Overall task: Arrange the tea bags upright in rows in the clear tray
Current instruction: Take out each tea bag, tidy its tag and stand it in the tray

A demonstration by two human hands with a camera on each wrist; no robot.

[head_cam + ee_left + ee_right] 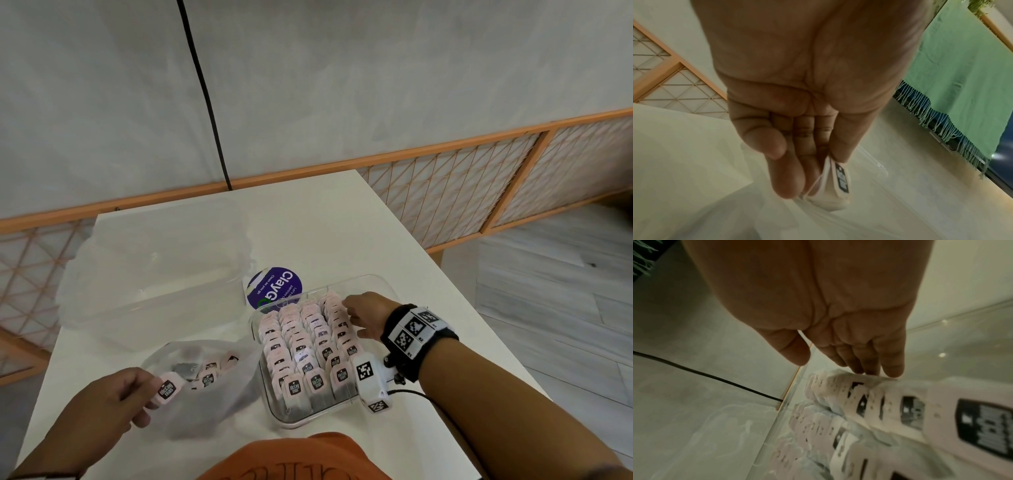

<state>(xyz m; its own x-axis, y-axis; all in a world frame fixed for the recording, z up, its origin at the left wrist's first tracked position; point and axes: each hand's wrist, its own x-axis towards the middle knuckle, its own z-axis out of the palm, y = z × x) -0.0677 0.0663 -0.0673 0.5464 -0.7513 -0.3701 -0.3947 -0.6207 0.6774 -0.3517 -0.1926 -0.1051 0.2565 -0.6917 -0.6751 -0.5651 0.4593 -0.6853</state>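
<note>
The clear tray [371,284] sits mid-table, packed with upright rows of pink-tagged tea bags [308,346]. My right hand [356,313] reaches over the tray's right side, its straight fingers [893,368] touching the tops of the far-right row [859,395]. My left hand [137,394] is at the lower left, pinching one tea bag [166,389] by its pink tag [840,180] between thumb and fingers, just over the mouth of a thin plastic bag [205,387] with several loose tea bags inside.
A large empty clear container [150,270] stands at the table's back left. A purple round sticker [274,287] lies behind the tray. A black cable [205,96] hangs down the wall. The table's right edge [445,291] drops to the floor.
</note>
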